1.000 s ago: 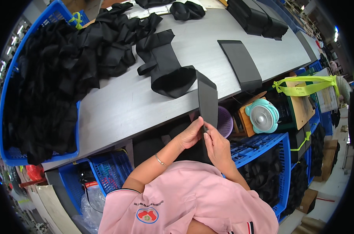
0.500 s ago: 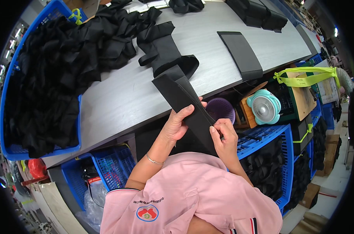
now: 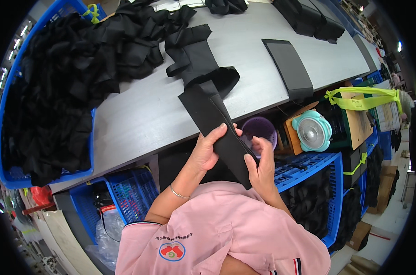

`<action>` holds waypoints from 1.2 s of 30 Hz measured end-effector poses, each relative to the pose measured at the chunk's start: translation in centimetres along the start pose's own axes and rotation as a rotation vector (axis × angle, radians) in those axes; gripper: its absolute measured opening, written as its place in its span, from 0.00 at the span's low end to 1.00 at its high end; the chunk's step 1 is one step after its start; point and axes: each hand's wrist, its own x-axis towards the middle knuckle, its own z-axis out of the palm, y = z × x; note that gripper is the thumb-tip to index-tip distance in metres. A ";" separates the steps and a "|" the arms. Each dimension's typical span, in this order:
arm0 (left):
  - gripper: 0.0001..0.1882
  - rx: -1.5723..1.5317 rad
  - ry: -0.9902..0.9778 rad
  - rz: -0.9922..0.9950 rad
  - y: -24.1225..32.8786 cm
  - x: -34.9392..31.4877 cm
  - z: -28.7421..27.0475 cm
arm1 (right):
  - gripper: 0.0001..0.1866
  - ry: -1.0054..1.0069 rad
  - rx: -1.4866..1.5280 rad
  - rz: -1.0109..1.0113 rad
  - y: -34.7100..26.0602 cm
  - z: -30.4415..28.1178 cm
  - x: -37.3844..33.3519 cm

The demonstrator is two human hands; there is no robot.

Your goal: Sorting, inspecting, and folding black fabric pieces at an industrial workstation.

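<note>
A folded strip of black fabric [image 3: 212, 121] with a line of stitching along its edge is held slantwise in front of my chest. My left hand [image 3: 208, 149] grips it around the middle, thumb on top and fingers underneath. At the strip's right edge is my right hand [image 3: 262, 165]; its thumb touches the edge, while the bent fingers stand apart from the thumb. The strip's upper end lies against a loose, curled black fabric piece [image 3: 201, 57] on the grey table [image 3: 139, 123]. Part of the strip's underside is hidden.
A blue crate [image 3: 6, 133] heaped with black fabric stands at left. A flat black panel [image 3: 288, 64] lies on the table at right. Beside the table's edge are a purple basket [image 3: 265, 126], a turquoise fan [image 3: 312, 130] and a blue crate of black pieces [image 3: 338, 197].
My right hand's fingers have come away from the thumb, loosening their pinch on the strip's edge. My left hand keeps its grip. The whole view has shifted slightly.
</note>
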 end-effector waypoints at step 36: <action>0.19 1.590 -0.143 0.974 4.0 -0.2 3.6 | 0.13 -0.116 0.119 -0.364 6.0 8.0 10.2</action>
